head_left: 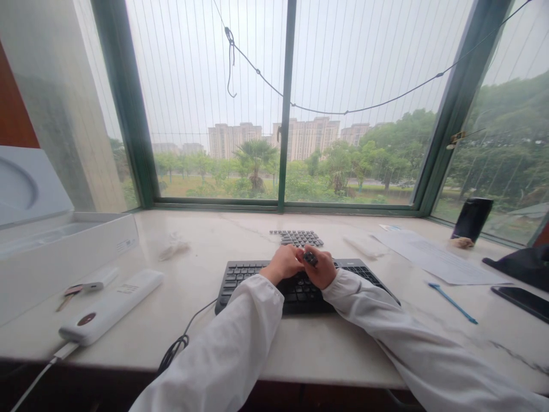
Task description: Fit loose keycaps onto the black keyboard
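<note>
- My keyboard (302,294) lies flat on the table; its left part shows keys in place, while my hands and sleeves cover much of the rest.
- My right hand (323,272) is above the keyboard's middle, fingers curled in tight around a small dark piece (310,258) whose end pokes out of my grip. I can't make out exactly what it is.
- My left hand (282,262) is above the keyboard too, just left of the right one, fingers bent and tips meeting it. I cannot tell whether they pinch anything.
- Just beyond the keyboard, what look like loose keycaps (299,238) sit in rows on the table, near my fingers but apart from them.
- Right of the keyboard lie a blue stick (453,303) and a paper sheet (441,260); left of it lies a white power bank (112,306).
- I judge the step in hand to be close two-handed work on the dark piece, rather than typing: my hands are bunched together, not spread over the keys.
- The next move, to my mind, calls for a firm right-hand hold, small careful left-hand finger work, and sleeves lifted off the keyboard.
</note>
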Tool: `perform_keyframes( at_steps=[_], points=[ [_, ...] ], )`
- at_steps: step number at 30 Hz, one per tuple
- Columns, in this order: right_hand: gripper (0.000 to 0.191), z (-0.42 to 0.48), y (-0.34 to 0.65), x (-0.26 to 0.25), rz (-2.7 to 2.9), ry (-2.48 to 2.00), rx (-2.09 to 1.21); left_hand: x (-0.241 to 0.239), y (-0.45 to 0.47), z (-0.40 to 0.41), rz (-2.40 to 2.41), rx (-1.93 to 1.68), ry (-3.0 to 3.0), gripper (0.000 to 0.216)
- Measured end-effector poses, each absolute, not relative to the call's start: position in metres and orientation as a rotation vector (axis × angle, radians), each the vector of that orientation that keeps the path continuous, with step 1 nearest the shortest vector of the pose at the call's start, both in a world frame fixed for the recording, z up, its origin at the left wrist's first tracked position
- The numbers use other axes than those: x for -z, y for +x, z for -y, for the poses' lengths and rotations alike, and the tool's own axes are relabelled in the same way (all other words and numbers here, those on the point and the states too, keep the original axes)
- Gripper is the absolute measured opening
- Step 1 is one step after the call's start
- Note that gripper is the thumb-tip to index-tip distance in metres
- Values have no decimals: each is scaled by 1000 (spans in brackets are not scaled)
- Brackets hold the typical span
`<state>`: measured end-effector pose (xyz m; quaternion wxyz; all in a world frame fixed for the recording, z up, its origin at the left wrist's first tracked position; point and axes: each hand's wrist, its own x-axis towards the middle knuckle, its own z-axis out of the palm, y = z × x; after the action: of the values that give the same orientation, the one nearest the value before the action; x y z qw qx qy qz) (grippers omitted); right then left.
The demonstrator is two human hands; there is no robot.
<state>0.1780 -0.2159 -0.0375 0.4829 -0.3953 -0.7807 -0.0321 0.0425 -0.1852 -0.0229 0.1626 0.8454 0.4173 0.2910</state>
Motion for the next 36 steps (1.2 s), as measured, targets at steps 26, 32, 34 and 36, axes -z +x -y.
perform_keyframes(
  at_steps=[26,32,34,36],
  points=[
    [49,195,223,-9,1717,-1523,-38,7,38,196,-1191,-941,2045,31],
    [39,190,227,-3,1978,-1481,-311,7,36,193,-1226,-1011,2019,27],
    [41,189,227,0,1996,-1464,-327,7,36,193,-1224,-1029,2012,28],
    [42,188,227,2,2003,-1429,-369,8,37,193,-1220,-1049,2005,30]
  ],
)
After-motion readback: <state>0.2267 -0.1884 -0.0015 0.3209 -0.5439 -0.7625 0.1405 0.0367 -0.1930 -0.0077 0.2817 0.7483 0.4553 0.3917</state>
